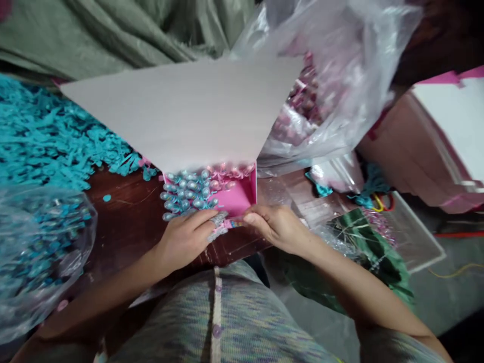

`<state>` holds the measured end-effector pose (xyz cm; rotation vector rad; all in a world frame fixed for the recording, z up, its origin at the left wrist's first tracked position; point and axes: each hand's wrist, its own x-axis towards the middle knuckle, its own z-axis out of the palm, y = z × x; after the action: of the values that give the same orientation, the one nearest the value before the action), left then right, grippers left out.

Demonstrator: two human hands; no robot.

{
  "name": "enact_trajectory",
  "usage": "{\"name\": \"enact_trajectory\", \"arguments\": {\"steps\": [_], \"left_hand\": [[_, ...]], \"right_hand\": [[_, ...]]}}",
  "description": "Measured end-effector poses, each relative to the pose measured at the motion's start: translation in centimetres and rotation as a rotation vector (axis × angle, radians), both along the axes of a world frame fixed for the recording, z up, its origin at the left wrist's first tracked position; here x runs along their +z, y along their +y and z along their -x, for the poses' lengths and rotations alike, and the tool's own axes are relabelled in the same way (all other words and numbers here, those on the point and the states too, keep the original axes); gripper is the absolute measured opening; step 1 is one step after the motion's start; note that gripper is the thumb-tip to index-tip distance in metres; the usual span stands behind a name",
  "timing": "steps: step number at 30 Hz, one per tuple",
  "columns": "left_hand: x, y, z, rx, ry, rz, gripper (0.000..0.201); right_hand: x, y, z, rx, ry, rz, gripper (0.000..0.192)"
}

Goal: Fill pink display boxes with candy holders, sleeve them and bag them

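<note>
My left hand (187, 238), with greyish wrapping on its fingertips, pinches one end of a slim pink stick-like item (231, 223) with a multicoloured section. The thumb and fingers of my right hand (282, 228) close on its other end. Both hands are at the front edge of an open pink box (252, 187), whose large white lid (185, 111) stands raised behind. Rows of blue items with shiny rounded ends (189, 193) fill the box's left side. Similar pink items (227, 174) lie along the back right, beside bare pink floor.
A heap of turquoise pieces (41, 131) covers the back left. Clear bags hold blue items (56, 242) at left and pink items (306, 96) at back right. More boxes (419, 151), a clear tray (423, 237), scissor handles (381, 202) and green sheeting (363, 237) are at right.
</note>
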<state>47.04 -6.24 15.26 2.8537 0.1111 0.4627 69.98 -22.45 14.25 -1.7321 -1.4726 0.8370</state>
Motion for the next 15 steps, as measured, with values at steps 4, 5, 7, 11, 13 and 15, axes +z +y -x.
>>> {"name": "enact_trajectory", "arguments": {"steps": [4, 5, 7, 11, 13, 15], "left_hand": [[0.9, 1.0, 0.7, 0.184, 0.025, 0.37, 0.019], [1.0, 0.9, 0.6, 0.212, 0.037, 0.459, 0.02], [0.9, 0.4, 0.1, 0.246, 0.079, 0.564, 0.024], [-0.5, -1.3, -2.0, 0.298, 0.125, 0.736, 0.023], [-1.1, -1.8, -2.7, 0.341, 0.083, 0.916, 0.027], [-1.2, -1.7, -2.8, 0.377, 0.033, 1.082, 0.033]], "right_hand": [[1.5, 3.0, -8.7, -0.525, -0.392, -0.173, 0.051], [1.6, 4.4, -11.3, -0.632, -0.536, -0.16, 0.048], [1.5, 7.5, -16.0, -0.61, -0.782, -0.004, 0.045], [0.7, 12.5, -21.0, -0.369, -0.875, 0.195, 0.046], [0.6, 12.9, -21.4, -0.343, -0.884, 0.199, 0.047], [0.6, 11.4, -20.3, -0.458, -0.861, 0.098, 0.043]]}}
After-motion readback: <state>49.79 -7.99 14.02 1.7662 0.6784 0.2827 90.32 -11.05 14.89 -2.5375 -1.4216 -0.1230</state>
